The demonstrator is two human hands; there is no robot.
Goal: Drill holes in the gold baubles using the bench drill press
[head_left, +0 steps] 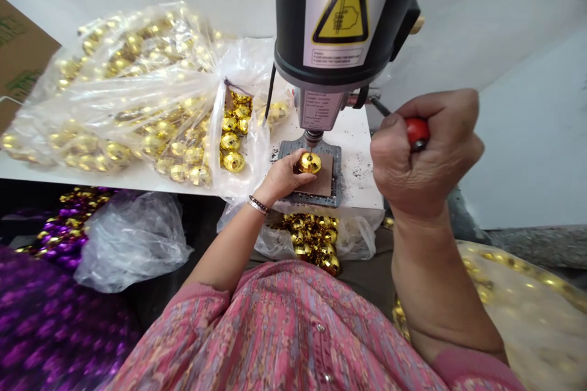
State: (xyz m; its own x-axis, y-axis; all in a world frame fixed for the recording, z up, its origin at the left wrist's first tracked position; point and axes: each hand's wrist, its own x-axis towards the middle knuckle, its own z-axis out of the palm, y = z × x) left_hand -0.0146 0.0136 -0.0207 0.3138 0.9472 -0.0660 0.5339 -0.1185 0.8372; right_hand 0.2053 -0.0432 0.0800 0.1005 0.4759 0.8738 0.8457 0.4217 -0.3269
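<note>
My left hand (288, 177) grips a shiny gold faceted ball (310, 162) between thumb and fingers. The ball rests on a brown board (324, 182) on the base plate (336, 186) of a drill press (337, 67). Just over the ball is the chuck (313, 137), its thin bit reaching the ball's top; whether it has gone in, I cannot tell. Off to the right, my right hand (424, 156) is wrapped around the press's feed lever, whose red knob (417, 134) pokes out of the fist.
A clear bag (137, 91) full of gold balls covers the table's left side. More gold balls (314, 238) lie in plastic below the table edge. Dark shavings surround the base. Purple balls (55, 324) and crumpled plastic (132, 241) are lower left; another filled bag (527, 311) is lower right.
</note>
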